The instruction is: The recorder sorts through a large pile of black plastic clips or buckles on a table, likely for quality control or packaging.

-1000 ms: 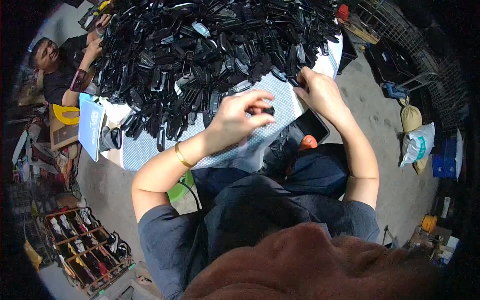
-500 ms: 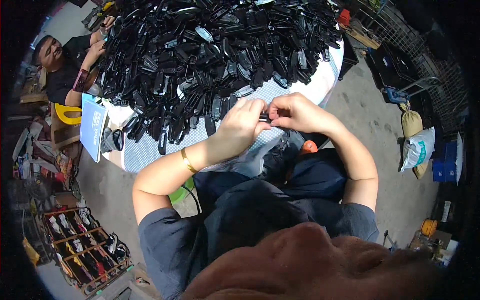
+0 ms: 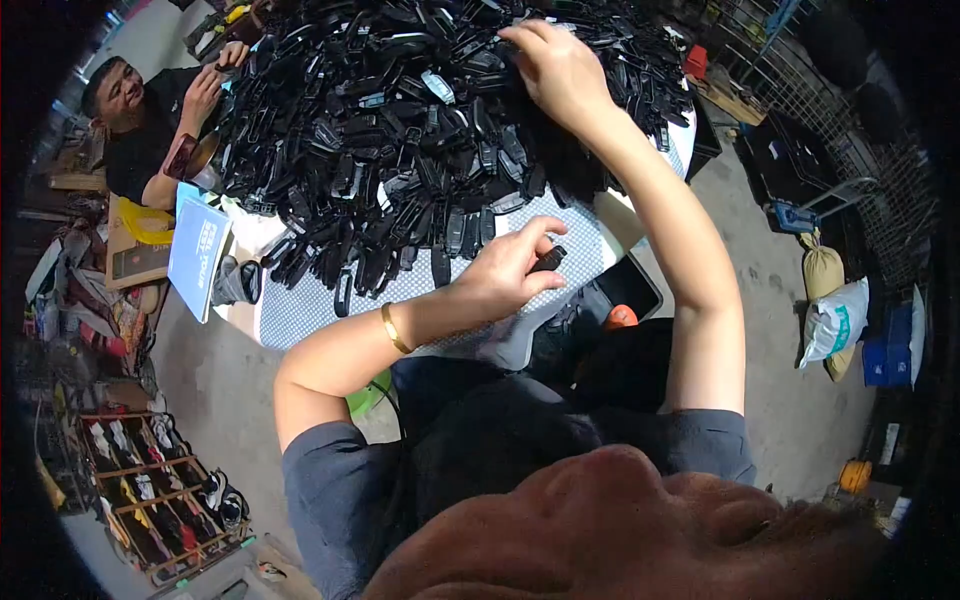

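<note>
My left hand (image 3: 502,272) is closed on a small black plastic piece (image 3: 548,260), pinched between thumb and fingers just above the near edge of the table. Its exact kind is too small to make out. Over the far part of a big heap of black plastic casings (image 3: 370,150), my right hand (image 3: 562,78) is stretched out with its fingers apart and bent slightly down. No object shows in the right hand, though its underside is hidden. The casings are oblong, some of them glossy, and lie loosely piled on a table with a pale dotted cover (image 3: 310,318).
At the far left, a co-worker's hands (image 3: 205,90) work at the heap's edge. A blue box or booklet (image 3: 196,255) stands at the table's left corner. A black bin (image 3: 635,285) sits below the near edge. Sacks (image 3: 835,320) lie on the floor to the right.
My hands have parted. The right one let go of the black piece and moved up and away over the heap; the left keeps the piece, turned a little more open.
</note>
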The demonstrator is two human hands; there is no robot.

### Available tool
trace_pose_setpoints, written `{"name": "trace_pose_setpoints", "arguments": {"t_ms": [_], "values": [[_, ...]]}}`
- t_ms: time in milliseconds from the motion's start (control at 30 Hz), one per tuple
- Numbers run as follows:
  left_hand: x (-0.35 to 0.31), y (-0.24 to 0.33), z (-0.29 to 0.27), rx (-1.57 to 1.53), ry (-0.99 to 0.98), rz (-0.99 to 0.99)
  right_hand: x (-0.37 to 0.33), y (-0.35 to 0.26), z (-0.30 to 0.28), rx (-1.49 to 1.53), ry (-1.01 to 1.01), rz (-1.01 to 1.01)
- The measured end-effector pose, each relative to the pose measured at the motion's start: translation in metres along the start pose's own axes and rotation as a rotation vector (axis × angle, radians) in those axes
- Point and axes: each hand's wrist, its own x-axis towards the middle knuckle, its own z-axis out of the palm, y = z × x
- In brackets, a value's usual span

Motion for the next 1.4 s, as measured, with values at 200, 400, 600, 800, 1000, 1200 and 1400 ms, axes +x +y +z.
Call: {"name": "trace_pose_setpoints", "arguments": {"t_ms": [200,400,600,800,1000,1200,1400], "values": [[0.000,-0.007,-0.002,0.005,-0.037,-0.026,0.036,0.000,0.025,-0.040,-0.092,-0.185],[0.001,-0.014,0.000,-0.022,-0.050,-0.002,0.050,0.011,0.021,-0.125,-0.365,-0.369],[0.004,-0.019,-0.002,-0.481,-0.017,-0.222,0.011,-0.002,-0.023,0.038,-0.238,-0.265],[0.012,-0.018,-0.009,-0.697,0.104,-0.173,-0.061,-0.009,-0.039,0.287,-0.310,-0.053],[0.013,-0.018,-0.013,-0.761,0.181,-0.183,-0.102,-0.034,-0.061,0.748,-0.398,0.433],[0.012,-0.023,-0.015,-0.620,0.283,-0.055,-0.107,-0.058,-0.073,1.157,-0.467,0.739],[0.008,-0.013,-0.017,-0.640,0.339,-0.069,-0.109,-0.068,-0.078,1.184,-0.415,0.719]]}}
